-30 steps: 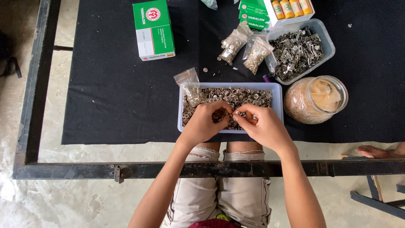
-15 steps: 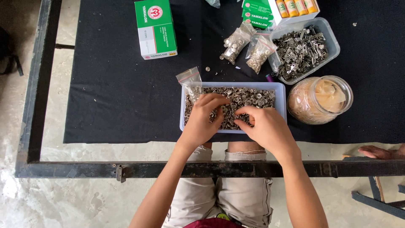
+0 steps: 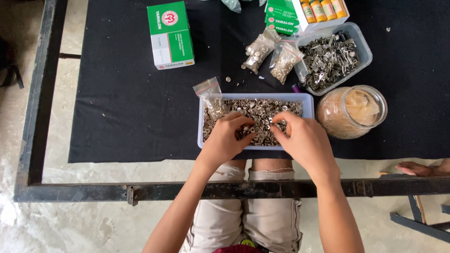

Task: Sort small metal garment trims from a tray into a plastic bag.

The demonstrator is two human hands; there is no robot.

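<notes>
Fingertips of both hands pinch small metal snap parts inside the clear tray.
Left hand (image 3: 225,140) and right hand (image 3: 304,140) work over the tray (image 3: 307,100) at the black mat's (image 3: 122,107) near edge; fingers curled together on pieces; picking step, judged; next move calls for fine pinch alignment.

A pale concrete floor (image 3: 51,225) is seen beneath the work area, stained and worn in patches. A dark metal frame (image 3: 42,93) is laid around the area; its left bar runs up the picture and its near bar (image 3: 187,189) crosses from left to right, with scuffed paint and a small bracket fixed at the joint. A black cloth (image 3: 126,107) is spread flat inside the frame, with its left and near edges lying short of the bars, so that bare floor is left showing between. Even, soft daylight is cast over everything, without hard shadows. No wall or window is in view.
</notes>
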